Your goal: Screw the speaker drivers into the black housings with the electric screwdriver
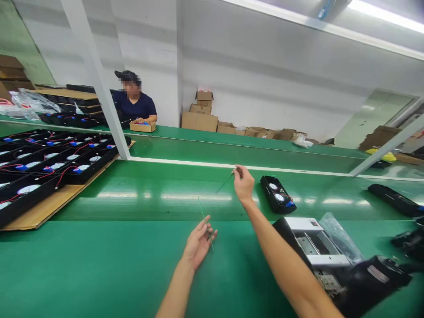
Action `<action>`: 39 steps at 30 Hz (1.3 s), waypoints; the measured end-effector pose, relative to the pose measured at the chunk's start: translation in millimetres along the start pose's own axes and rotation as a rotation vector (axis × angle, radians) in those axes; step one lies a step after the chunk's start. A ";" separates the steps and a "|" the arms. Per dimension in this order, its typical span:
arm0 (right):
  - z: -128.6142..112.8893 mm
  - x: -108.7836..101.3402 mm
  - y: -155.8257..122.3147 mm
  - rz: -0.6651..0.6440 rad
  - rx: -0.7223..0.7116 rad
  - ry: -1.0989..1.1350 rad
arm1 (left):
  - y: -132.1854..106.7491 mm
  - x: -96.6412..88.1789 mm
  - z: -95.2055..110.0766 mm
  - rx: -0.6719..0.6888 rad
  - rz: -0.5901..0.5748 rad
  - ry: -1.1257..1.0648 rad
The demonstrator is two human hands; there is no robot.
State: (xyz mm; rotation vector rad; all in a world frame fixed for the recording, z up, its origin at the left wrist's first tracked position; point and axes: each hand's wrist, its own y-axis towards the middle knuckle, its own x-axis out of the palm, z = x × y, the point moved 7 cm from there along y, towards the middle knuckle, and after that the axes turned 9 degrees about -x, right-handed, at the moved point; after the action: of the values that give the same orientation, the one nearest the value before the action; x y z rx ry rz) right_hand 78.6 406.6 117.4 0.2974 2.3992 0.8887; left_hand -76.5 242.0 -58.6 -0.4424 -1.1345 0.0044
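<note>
My left hand (198, 245) is palm up over the green bench, fingers loosely curled about a thin green strip (202, 213). The strip slants across the fingers and sticks out past both sides of them. Farther forward, over the belt, my right hand (244, 183) pinches the end of another thin, dark green strip (225, 182), which points down to the left. To the right of that hand, a black open housing (277, 195) with two round white speakers, red wires and a blue connector lies on the belt.
At right stands a black and white machine (314, 256) beside a clear plastic bag (341, 238). Another black housing (394, 201) lies farther right. Cardboard (43, 216) bears several speaker housings at left. A co-worker (135, 101) sits across, near a small box (142, 127). A white post (99, 79) rises at left.
</note>
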 end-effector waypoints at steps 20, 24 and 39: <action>5.1 -22.6 -260.9 0.107 0.758 0.712 | -5.9 7.6 -4.9 0.090 0.046 0.230; 1.6 -14.6 -264.5 -0.018 0.737 0.692 | -4.1 5.9 -5.5 0.097 0.062 0.238; -27.4 -4.9 -268.8 -0.198 0.686 0.687 | -3.8 3.2 -4.7 0.086 0.107 0.246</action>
State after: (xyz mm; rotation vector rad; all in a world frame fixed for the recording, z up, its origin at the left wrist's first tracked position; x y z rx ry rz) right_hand 63.3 187.0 -39.3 -0.0150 3.2499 0.0225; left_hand -71.8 237.6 -56.2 -0.4140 -0.8648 0.0896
